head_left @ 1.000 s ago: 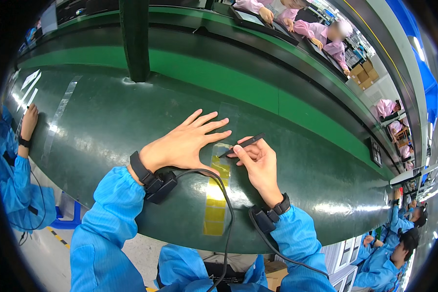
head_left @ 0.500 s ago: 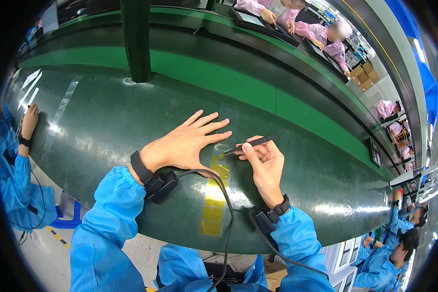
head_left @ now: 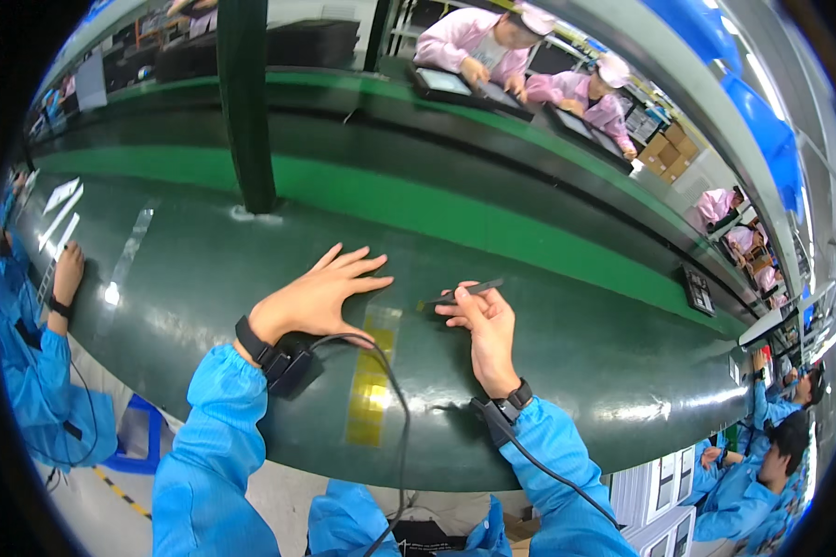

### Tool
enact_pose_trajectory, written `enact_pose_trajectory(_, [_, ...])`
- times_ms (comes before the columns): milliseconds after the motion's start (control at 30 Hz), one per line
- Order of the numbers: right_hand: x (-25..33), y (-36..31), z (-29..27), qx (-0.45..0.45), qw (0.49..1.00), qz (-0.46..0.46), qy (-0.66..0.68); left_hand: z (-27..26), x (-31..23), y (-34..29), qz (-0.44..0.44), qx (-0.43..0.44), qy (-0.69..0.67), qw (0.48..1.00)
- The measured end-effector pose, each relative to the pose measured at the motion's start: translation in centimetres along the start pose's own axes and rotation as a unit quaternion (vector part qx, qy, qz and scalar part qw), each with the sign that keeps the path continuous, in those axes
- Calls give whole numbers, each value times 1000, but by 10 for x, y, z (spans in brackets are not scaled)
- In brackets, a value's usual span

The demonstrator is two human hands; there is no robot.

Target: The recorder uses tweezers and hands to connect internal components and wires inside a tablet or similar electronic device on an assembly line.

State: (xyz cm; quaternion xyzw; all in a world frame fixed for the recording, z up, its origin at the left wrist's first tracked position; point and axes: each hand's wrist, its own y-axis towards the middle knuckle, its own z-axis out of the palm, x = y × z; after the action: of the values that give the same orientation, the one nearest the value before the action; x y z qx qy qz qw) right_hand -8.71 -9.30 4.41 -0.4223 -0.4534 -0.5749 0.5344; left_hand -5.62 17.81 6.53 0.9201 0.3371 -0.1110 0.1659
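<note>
My left hand [head_left: 318,297] lies flat on the dark green workbench [head_left: 204,269], fingers spread and pointing right, holding nothing. My right hand [head_left: 482,325] is closed around a thin dark pen-like tool [head_left: 463,291], whose tip points left toward the fingertips of my left hand. Both wrists wear dark straps with cables running down toward me. A yellow taped strip [head_left: 372,376] on the bench surface runs between my two forearms. Both sleeves are blue.
A dark vertical post [head_left: 244,102] stands on the bench beyond my left hand. A green conveyor belt [head_left: 455,209] runs across behind it. People in pink work at the far side; a person in blue [head_left: 37,371] sits at my left, others at the lower right.
My right hand has turned the pen-like tool slightly and shifted a little to the right. My left hand stays flat in the same place.
</note>
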Motion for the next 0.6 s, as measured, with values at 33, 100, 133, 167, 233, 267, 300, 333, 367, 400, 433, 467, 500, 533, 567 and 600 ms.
enact_pose_trajectory(33, [0,2,-6,-6,1000,-7,13,0,2,0,-9,6,-7,1000])
enact_pose_trajectory(100, [7,6,-23,-25,999,-22,34,-11,-5,8,-20,18,-20,999])
enact_pose_trajectory(133, [9,8,-31,-40,997,-31,49,-15,-10,10,-25,27,-24,999])
enact_pose_trajectory(167, [11,11,-48,-65,996,-35,56,-13,-15,18,-29,12,-46,998])
enact_pose_trajectory(233, [10,14,-67,-93,990,-43,92,-8,-16,-1,-71,-29,-96,992])
enact_pose_trajectory(267, [10,18,-74,-96,988,-43,114,-2,-7,-18,-108,-63,-127,984])
enact_pose_trajectory(300, [15,18,-93,-105,986,-48,118,3,-6,-25,-117,-96,-107,983])
enact_pose_trajectory(333, [22,16,-115,-121,984,-48,120,0,-14,-22,-106,-110,-108,982])
enact_pose_trajectory(367, [30,13,-143,-131,983,-60,112,-3,-20,-18,-75,-117,-124,982])
enact_pose_trajectory(400, [40,8,-171,-157,980,-72,100,-7,-37,-8,-122,-104,-226,961])
enact_pose_trajectory(433, [51,2,-200,-168,975,-96,106,-15,-53,5,-142,-80,-331,929])
enact_pose_trajectory(467, [61,-4,-231,-174,971,-116,112,-18,-69,16,-169,-54,-431,885])
enact_pose_trajectory(500, [69,-7,-261,-197,964,-133,117,-20,-86,34,-168,-40,-424,889])
enact_pose_trajectory(533, [78,-10,-293,-217,957,-151,120,-24,-106,60,-170,-16,-508,844])
enact_pose_trajectory(567, [88,-17,-328,-244,948,-171,114,-23,-126,90,-171,8,-589,790])
enact_pose_trajectory(600, [97,-23,-359,-265,939,-189,112,-14,-138,119,-183,22,-644,743])
